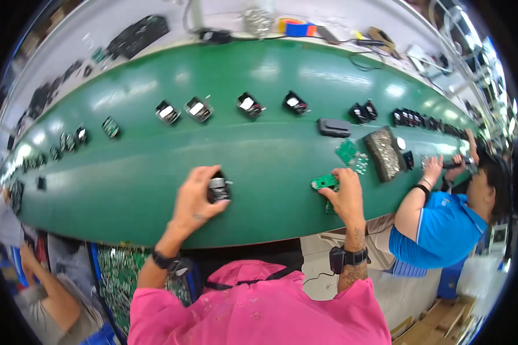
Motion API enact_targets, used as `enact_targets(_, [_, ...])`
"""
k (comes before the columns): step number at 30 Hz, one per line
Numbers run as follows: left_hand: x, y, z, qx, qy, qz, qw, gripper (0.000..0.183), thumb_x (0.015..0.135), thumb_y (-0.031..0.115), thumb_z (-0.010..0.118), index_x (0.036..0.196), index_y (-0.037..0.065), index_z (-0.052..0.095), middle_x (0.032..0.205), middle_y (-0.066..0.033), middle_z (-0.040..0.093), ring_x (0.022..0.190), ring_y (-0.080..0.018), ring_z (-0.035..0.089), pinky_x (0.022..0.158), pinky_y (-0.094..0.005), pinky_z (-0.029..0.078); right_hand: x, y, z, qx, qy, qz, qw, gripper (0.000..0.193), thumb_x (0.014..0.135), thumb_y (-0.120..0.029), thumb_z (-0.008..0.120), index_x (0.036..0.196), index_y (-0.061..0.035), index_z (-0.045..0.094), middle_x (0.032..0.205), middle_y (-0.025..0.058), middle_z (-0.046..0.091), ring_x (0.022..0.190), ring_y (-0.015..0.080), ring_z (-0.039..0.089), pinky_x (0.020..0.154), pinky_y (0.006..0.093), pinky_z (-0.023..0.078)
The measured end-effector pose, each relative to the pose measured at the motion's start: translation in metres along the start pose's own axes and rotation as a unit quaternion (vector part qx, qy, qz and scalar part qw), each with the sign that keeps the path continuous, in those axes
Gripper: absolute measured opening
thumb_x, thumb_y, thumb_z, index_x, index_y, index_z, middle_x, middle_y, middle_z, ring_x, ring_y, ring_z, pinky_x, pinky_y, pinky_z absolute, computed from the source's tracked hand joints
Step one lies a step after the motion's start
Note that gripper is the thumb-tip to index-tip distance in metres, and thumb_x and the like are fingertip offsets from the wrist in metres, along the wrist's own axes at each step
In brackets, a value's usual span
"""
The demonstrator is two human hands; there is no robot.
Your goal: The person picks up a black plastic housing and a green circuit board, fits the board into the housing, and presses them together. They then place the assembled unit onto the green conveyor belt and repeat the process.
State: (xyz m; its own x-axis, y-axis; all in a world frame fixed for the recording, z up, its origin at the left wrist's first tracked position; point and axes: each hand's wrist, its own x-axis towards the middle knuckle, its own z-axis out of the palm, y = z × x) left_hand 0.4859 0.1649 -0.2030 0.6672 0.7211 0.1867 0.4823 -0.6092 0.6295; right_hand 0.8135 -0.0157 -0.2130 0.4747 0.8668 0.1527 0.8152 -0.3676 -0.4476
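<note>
My left hand [193, 195] is closed round a small black plastic housing [218, 188] with a pale part inside, at the middle of the green bench. To the right, my right hand [346, 194] pinches a green circuit board [324, 181] between thumb and fingers, just above the bench. Part of another green board [330, 207] shows under that hand. Beyond it lie more green boards [346, 150] and small loose pieces [361, 163]. The two hands are well apart.
Several black housings, among them one with a white part [199, 108], stand in a row along the bench. A dark tray of small metal parts [384, 154] and a black case [334, 127] lie at the right. A co-worker in a blue shirt [449, 224] sits right; others work left.
</note>
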Motion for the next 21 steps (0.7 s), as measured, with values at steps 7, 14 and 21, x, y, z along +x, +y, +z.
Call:
enact_targets(7, [-0.022, 0.031, 0.029, -0.189, 0.001, -0.091, 0.978, 0.074, 0.067, 0.014, 0.085, 0.133, 0.002, 0.055, 0.127, -0.0138, 0.056, 0.095, -0.019, 0.068, 0.078, -0.029, 0.059, -0.022, -0.042, 0.006, 0.168, -0.076, -0.058, 0.981, 0.01, 0.093, -0.003, 0.063, 0.099, 0.0038, 0.063, 0.081, 0.0157, 0.066, 0.067, 0.0256, 0.066, 0.064, 0.0368, 0.052])
enact_targets(14, [-0.035, 0.057, 0.025, -0.253, -0.001, -0.075, 0.964, 0.077, 0.066, 0.006, 0.086, 0.136, 0.006, 0.054, 0.132, -0.0101, 0.051, 0.107, -0.022, 0.066, 0.087, -0.0338, 0.06, -0.041, -0.094, 0.025, 0.711, -0.132, 0.113, 0.682, 0.011, 0.098, -0.005, 0.059, 0.101, 0.0052, 0.062, 0.074, 0.0128, 0.067, 0.048, 0.0144, 0.06, 0.039, 0.0244, 0.047])
enact_targets(21, [-0.042, 0.064, 0.026, -0.244, 0.004, -0.068, 0.968, 0.075, 0.066, 0.004, 0.085, 0.135, 0.005, 0.055, 0.132, -0.0104, 0.051, 0.11, -0.0209, 0.064, 0.089, -0.0341, 0.059, -0.037, -0.114, 0.033, 0.662, -0.2, 0.166, 0.703, 0.012, 0.097, -0.006, 0.062, 0.101, 0.0057, 0.063, 0.071, 0.0111, 0.067, 0.047, 0.0124, 0.059, 0.04, 0.0232, 0.046])
